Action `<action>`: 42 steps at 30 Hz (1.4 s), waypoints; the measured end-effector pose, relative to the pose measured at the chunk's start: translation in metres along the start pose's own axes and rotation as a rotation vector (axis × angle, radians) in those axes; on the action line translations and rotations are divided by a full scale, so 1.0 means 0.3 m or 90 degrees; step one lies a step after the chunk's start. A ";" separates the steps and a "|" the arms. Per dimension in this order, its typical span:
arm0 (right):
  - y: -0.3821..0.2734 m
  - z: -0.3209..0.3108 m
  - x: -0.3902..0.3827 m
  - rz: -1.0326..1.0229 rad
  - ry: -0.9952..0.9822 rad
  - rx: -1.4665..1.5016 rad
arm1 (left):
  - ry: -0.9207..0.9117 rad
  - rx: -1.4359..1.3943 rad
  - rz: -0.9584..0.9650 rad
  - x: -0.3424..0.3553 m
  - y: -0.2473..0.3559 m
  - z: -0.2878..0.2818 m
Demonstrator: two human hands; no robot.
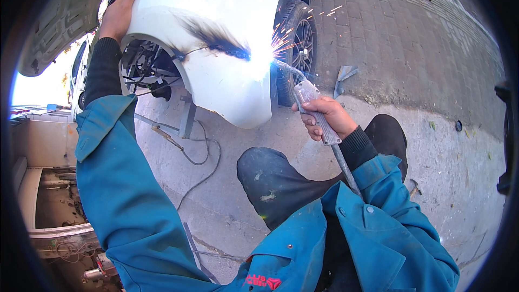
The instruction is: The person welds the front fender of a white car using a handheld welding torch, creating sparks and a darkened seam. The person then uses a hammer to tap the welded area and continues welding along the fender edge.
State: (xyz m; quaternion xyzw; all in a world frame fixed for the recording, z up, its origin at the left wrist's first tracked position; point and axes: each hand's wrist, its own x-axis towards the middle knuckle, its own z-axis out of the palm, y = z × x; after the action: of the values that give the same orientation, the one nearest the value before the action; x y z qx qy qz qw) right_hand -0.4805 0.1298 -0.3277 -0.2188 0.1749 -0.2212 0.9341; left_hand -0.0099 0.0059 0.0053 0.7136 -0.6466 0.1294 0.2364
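Ground: pale rough concrete [443, 178] near the person, grey brick paving [378, 27] at 1 to 2 o'clock.
Right fingers: right hand [334, 116], just off centre at 3 o'clock, curled round the torch handle.
Left fingers: left hand [116, 19], 10 o'clock, laid close together over the panel's upper edge; cannot tell how tightly they grip.
Torch: one welding torch [308, 92], 2 o'clock, ribbed grey grip with screws, curved metal neck, thick hose running back under the right forearm.
Arc: one, 12 o'clock, blue-white; orange sparks fan toward 1 o'clock; glare hides whether the tip touches.
Panel: one white car panel [216, 89], 11 to 12 o'clock, smooth, curved, with one feathery black scorch [216, 40].
Wheel: one spoked wheel [304, 43], rubber tyre, 1 o'clock.
Cable: thin, dark cable [219, 151], looped on concrete, 8 to 9 o'clock.
Scrap: one bent, greyish piece [344, 78], 2 o'clock.
Ring: one black ring [458, 126], 3 o'clock.
Clothing: two teal cloth sleeves [130, 194], two dark knit cuffs [104, 67].
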 end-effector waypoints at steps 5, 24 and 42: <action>0.002 0.001 0.000 -0.006 -0.011 0.009 | -0.013 0.010 -0.040 -0.002 0.014 -0.007; 0.010 0.004 -0.005 -0.017 -0.003 -0.006 | 0.005 -0.013 -0.015 0.007 -0.001 0.003; 0.013 0.006 -0.008 -0.011 -0.012 0.018 | -0.018 0.015 0.002 -0.016 0.019 0.007</action>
State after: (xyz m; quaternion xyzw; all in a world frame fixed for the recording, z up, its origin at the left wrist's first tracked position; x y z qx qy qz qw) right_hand -0.4806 0.1346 -0.3274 -0.2092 0.1607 -0.2297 0.9368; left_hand -0.0163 0.0088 0.0021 0.7169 -0.6495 0.1272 0.2190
